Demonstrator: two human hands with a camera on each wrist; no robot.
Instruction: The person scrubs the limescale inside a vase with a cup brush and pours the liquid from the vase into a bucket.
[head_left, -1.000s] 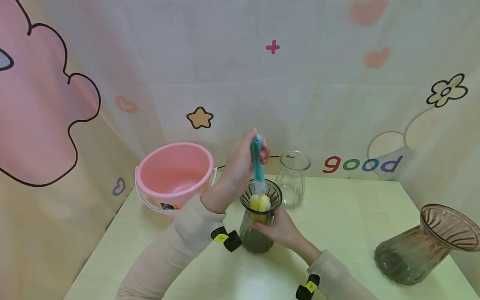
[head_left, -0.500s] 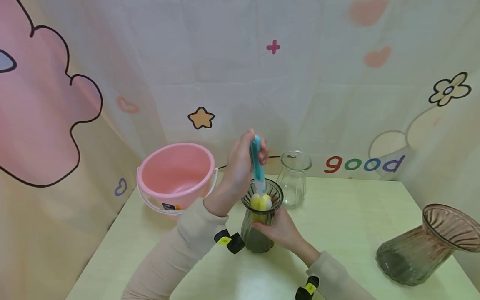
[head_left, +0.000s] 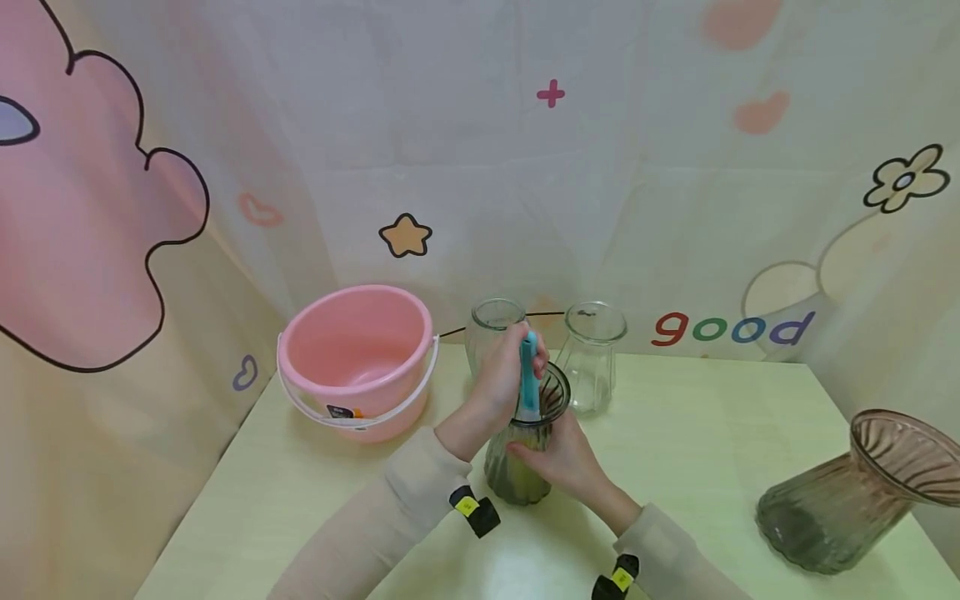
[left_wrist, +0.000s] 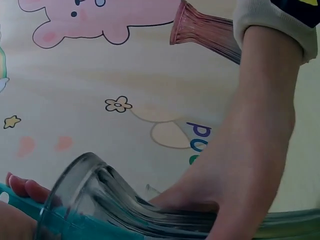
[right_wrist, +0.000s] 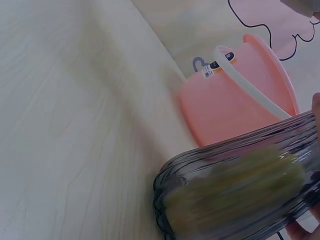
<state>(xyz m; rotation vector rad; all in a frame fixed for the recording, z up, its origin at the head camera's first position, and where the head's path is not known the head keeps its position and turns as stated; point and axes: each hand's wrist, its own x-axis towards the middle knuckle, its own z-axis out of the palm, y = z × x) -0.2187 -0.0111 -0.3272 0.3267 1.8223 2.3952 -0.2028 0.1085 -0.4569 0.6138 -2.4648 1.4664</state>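
- The dark glass vase (head_left: 507,473) stands on the worktop (head_left: 697,433), with the right hand (head_left: 570,454) clamped around it, thumb across the front below the flared rim.
- The left hand (head_left: 501,375) has its fingers closed about the teal handle of the brush (head_left: 529,383); the yellow brush head (right_wrist: 235,185) is down inside the vase.
- The vase could tip or skid if the brush pushes sideways harder than the right hand braces; smooth glass, especially if damp, might slip.
- A hard downward jab could knock the handle against the rim and chip it, since the neck looks narrow beside the brush.
- A backward swing of the left elbow or wrist might catch the pink bucket (head_left: 367,333), while a forward jerk might bump the two clear jars (head_left: 590,371) just behind the hands.
- The brown vase (head_left: 825,504) is well apart on the right, near the worktop's edge, so a stray sleeve could endanger it.
- The pale, wood-grained worktop meets a curtain (head_left: 600,208) printed with cartoon shapes and "good".
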